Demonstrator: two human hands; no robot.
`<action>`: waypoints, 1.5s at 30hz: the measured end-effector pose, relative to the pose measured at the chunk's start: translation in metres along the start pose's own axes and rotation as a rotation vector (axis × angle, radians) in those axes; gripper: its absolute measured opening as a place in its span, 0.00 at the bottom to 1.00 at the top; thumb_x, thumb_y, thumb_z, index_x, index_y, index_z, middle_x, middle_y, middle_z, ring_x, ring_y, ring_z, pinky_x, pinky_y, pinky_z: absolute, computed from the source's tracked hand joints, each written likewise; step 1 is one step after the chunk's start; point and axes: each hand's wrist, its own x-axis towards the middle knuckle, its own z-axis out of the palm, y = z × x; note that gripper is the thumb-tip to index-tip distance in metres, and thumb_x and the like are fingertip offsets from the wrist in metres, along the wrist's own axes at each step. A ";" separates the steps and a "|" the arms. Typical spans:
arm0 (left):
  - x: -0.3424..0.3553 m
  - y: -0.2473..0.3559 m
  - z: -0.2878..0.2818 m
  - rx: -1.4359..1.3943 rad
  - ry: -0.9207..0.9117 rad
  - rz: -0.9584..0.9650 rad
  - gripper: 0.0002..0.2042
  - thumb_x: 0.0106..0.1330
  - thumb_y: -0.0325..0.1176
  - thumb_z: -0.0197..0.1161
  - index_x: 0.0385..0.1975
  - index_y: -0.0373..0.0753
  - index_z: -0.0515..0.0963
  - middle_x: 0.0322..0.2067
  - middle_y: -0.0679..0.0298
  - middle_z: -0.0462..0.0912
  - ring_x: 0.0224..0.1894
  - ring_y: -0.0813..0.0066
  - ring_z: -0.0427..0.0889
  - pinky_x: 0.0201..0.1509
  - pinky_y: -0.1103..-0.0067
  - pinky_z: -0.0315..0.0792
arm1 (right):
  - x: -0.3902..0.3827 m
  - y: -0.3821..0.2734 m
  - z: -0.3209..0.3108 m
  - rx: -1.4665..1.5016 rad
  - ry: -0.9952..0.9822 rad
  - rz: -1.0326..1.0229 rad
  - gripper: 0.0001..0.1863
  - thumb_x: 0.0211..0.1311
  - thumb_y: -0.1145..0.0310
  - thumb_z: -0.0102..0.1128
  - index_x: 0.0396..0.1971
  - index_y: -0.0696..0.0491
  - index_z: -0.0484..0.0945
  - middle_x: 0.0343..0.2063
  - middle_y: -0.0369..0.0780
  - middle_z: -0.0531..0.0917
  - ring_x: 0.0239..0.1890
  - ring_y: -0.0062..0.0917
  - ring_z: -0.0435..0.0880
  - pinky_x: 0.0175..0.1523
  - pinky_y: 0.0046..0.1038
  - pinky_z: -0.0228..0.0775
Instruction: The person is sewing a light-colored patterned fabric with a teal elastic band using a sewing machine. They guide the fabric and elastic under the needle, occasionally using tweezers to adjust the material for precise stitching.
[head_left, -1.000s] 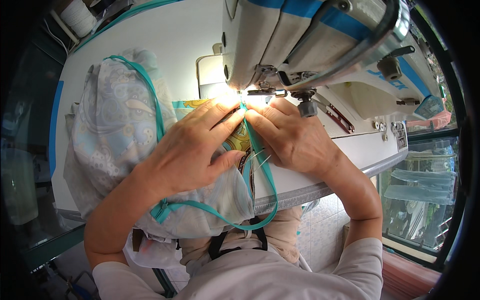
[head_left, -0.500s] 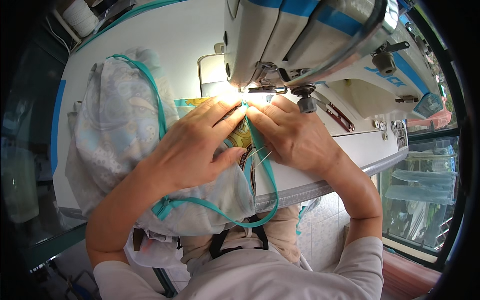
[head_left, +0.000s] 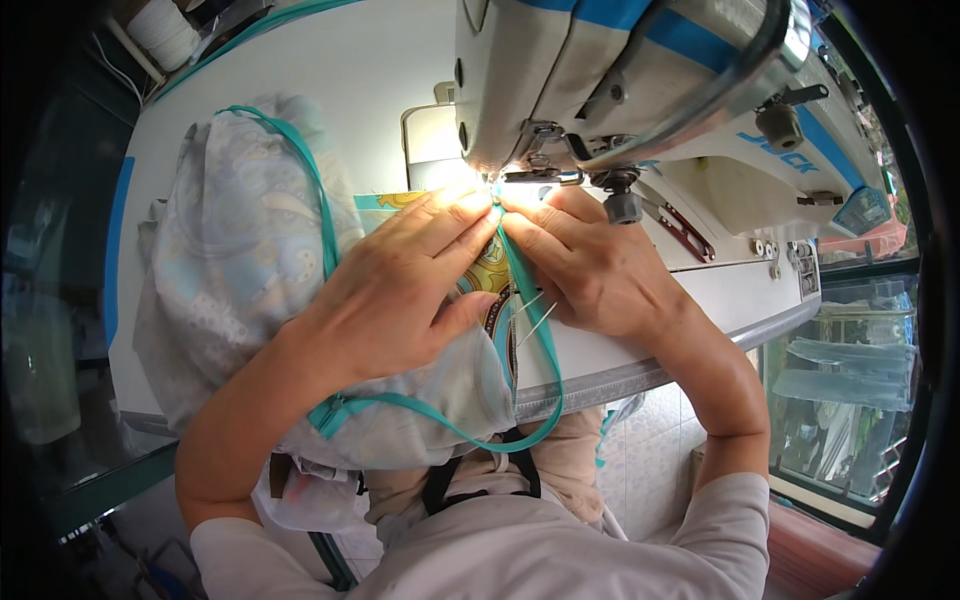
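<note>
A white-and-blue sewing machine (head_left: 540, 70) stands over the work, its lit needle area at my fingertips. My left hand (head_left: 390, 290) lies with extended fingers pressing on yellow patterned fabric (head_left: 490, 268), thumb apart. My right hand (head_left: 600, 280) has curled fingers gripping the edge of a teal zipper tape (head_left: 521, 281) beside the seam. Two thin pins (head_left: 540, 322) stick out by that hand. The tape loops down to a teal zipper end (head_left: 330, 413). Pale paisley fabric (head_left: 230, 230) is bunched to the left and under my left wrist. The exact needle point is lost in glare.
A white table (head_left: 250, 50) with a grey front edge carries the machine. A brown-handled tool (head_left: 690, 232) and small bobbins (head_left: 765, 250) lie right of the hands. A white thread cone (head_left: 160, 40) sits at back left. A glass window (head_left: 840, 390) is on the right.
The whole view has shifted slightly, with machine and hands appearing a little further right and higher. My hands have barely moved relative to the machine and fabric.
</note>
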 end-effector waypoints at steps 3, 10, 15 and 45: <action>-0.001 0.000 0.001 0.019 0.001 -0.010 0.33 0.68 0.40 0.74 0.69 0.28 0.77 0.68 0.46 0.77 0.71 0.41 0.75 0.78 0.58 0.69 | 0.002 -0.001 0.000 -0.008 0.003 -0.015 0.31 0.60 0.74 0.72 0.66 0.55 0.78 0.63 0.40 0.86 0.55 0.39 0.87 0.43 0.33 0.87; -0.001 0.001 0.001 0.032 0.009 -0.003 0.32 0.68 0.39 0.73 0.67 0.25 0.76 0.67 0.45 0.78 0.72 0.44 0.75 0.80 0.58 0.67 | 0.004 0.000 0.001 -0.017 0.065 -0.053 0.29 0.61 0.72 0.70 0.64 0.56 0.79 0.57 0.41 0.86 0.47 0.36 0.88 0.40 0.33 0.85; 0.000 0.002 -0.001 0.028 0.013 0.012 0.32 0.68 0.39 0.73 0.67 0.25 0.76 0.67 0.45 0.78 0.72 0.44 0.75 0.81 0.58 0.67 | 0.001 0.000 0.002 -0.006 0.048 -0.028 0.28 0.61 0.73 0.72 0.62 0.56 0.80 0.59 0.41 0.87 0.50 0.37 0.87 0.44 0.33 0.86; -0.002 0.000 -0.002 -0.030 -0.030 -0.050 0.32 0.67 0.37 0.74 0.70 0.30 0.77 0.70 0.45 0.75 0.74 0.42 0.73 0.80 0.58 0.67 | 0.000 0.015 0.001 -0.120 0.285 0.062 0.16 0.50 0.70 0.75 0.41 0.44 0.97 0.25 0.35 0.74 0.30 0.28 0.80 0.27 0.35 0.69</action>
